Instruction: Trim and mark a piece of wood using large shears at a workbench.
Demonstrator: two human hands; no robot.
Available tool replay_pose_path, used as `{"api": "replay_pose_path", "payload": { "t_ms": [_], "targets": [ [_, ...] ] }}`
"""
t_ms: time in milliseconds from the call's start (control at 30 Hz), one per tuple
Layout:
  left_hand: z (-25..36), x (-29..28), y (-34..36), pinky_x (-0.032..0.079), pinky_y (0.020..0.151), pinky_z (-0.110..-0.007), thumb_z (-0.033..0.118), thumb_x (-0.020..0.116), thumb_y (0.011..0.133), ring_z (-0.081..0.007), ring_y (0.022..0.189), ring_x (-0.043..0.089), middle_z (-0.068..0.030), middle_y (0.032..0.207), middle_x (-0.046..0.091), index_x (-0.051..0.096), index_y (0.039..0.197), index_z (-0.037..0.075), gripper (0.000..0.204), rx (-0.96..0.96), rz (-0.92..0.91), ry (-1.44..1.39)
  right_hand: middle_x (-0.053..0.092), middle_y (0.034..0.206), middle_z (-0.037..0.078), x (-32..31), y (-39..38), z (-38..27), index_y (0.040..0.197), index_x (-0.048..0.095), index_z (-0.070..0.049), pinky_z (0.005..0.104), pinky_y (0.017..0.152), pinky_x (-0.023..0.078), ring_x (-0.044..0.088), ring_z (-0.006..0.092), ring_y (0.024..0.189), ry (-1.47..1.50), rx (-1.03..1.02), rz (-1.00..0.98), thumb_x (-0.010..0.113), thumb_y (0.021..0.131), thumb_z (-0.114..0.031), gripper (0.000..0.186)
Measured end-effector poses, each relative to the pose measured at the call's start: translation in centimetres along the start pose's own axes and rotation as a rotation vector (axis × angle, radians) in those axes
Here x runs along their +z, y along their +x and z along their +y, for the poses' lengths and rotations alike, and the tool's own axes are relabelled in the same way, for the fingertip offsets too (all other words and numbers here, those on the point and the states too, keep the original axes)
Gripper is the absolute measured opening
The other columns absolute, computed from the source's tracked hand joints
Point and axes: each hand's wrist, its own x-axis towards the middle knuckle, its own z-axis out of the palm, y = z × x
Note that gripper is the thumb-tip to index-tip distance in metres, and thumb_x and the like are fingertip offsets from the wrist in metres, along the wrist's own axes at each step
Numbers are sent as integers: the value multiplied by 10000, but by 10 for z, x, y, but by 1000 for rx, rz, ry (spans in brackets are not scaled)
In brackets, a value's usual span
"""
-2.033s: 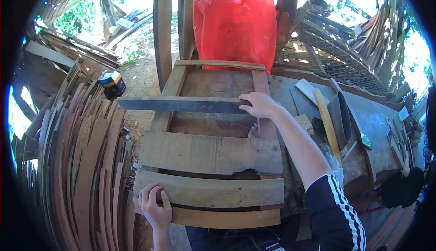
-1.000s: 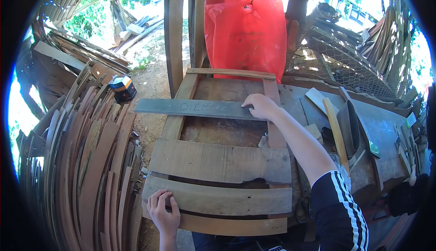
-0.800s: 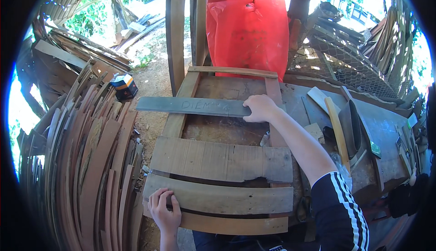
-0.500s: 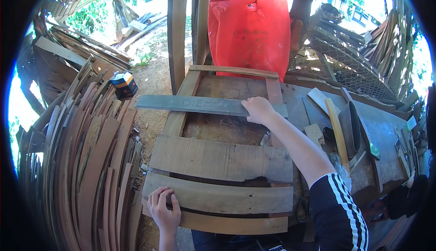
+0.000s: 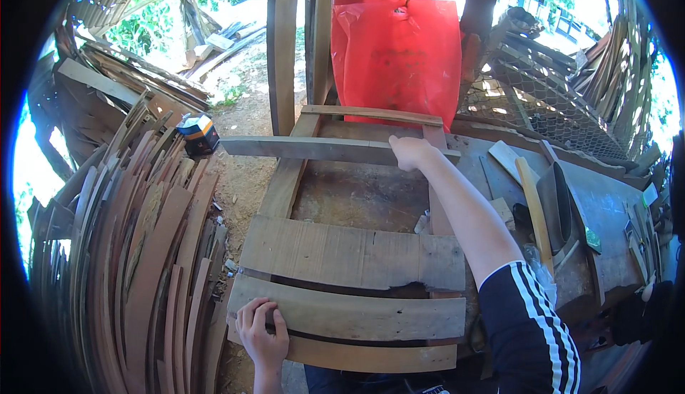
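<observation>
My right hand is closed around a long grey-brown plank near its right end. The plank lies across the far part of a wooden frame, its left end sticking out past the frame, and mostly a narrow face shows. My left hand rests on the left end of a wide wooden slat, fingers bent and thumb apart. Another wide board, with a ragged notch in its near edge, lies beyond that slat. A lower slat runs along the near end.
Many upright boards stand packed at the left, with a small dark box beside them. A red sheet hangs behind the frame. On the right, a worktable carries a yellowish wooden stick, a dark curved piece and scraps.
My right hand has turned the plank, so its broad marked face no longer shows, and it sits slightly farther back. My left hand stays on the slat. The whole view has shifted a little.
</observation>
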Motion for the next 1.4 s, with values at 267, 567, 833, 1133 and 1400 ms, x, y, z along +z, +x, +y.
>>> {"api": "replay_pose_path", "payload": {
  "t_ms": [267, 567, 833, 1133, 1400],
  "targets": [
    [1, -1, 1, 452, 963, -458, 114, 661, 850, -332, 1075, 599, -102, 1105, 668, 701, 965, 49, 138, -4, -5, -2, 588, 1367, 164, 15, -2, 0, 1400, 442, -92, 724, 1047, 384, 547, 346, 1317, 5, 27, 199, 820, 812, -248, 717],
    [-1, 0, -1, 456, 961, -460, 114, 664, 840, -339, 1077, 599, -110, 1107, 668, 702, 967, 39, 152, 1, -7, 21, 566, 1329, 122, 25, 12, 14, 1401, 454, -155, 680, 1062, 385, 511, 332, 1320, -108, -93, 425, 934, 657, -326, 901],
    [14, -7, 6, 469, 989, -467, 183, 663, 923, -340, 1083, 635, -139, 1109, 700, 723, 1002, 57, 160, 61, -9, 29, 538, 1433, 164, 38, 40, 21, 1422, 450, -114, 611, 1123, 362, 482, 365, 1377, 108, 72, 153, 907, 688, -296, 884],
    [14, -9, 9, 486, 972, -465, 217, 662, 964, -344, 1058, 651, -135, 1094, 719, 734, 1002, 47, 189, 99, 2, 37, 546, 1254, 134, 61, 41, 33, 1373, 517, -136, 583, 1088, 398, 506, 340, 1287, 242, -86, 443, 865, 653, -185, 801],
    [14, -9, 10, 479, 983, -471, 211, 665, 964, -338, 1075, 650, -135, 1116, 721, 735, 1007, 49, 181, 107, -8, 63, 591, 1125, 119, 63, 31, 38, 1183, 717, -91, 441, 1034, 468, 588, 317, 1154, 245, -198, 632, 840, 663, -175, 540]
  ]
}}
